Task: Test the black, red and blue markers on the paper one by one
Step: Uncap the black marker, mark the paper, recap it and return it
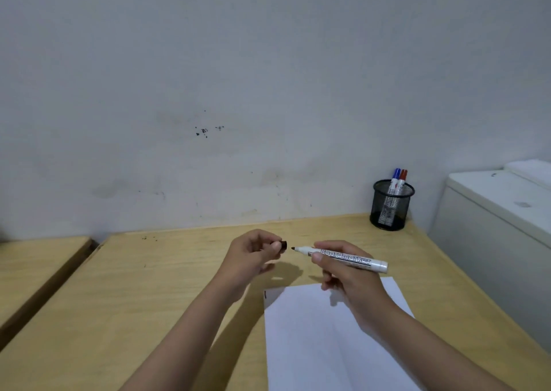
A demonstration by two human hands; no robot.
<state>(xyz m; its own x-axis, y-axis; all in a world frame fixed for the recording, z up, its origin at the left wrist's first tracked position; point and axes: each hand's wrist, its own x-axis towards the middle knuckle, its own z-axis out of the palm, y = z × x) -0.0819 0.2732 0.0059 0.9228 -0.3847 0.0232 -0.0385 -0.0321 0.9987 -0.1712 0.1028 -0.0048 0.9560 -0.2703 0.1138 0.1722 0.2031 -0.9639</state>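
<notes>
Cap (282,245) pinched in left hand (253,255), right hand (346,271) gripping black marker (343,258) w/ tip bare, just above desk (179,286). Black goes first; next move: tip down onto paper (322,346). Red marker (402,179) & blue marker (395,179) wait in mesh cup (391,205)

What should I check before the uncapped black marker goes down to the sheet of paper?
1. Cap off: ok, the black cap sits in the left hand, clear of the tip.
2. Grip: ok, the right hand holds the white-barrelled black marker.
3. White paper sheet under the hand: ok.
4. Paper blank: cannot tell, a small dark mark shows at its left edge.
5. Blue marker and red marker in the black mesh cup: ok.
</notes>
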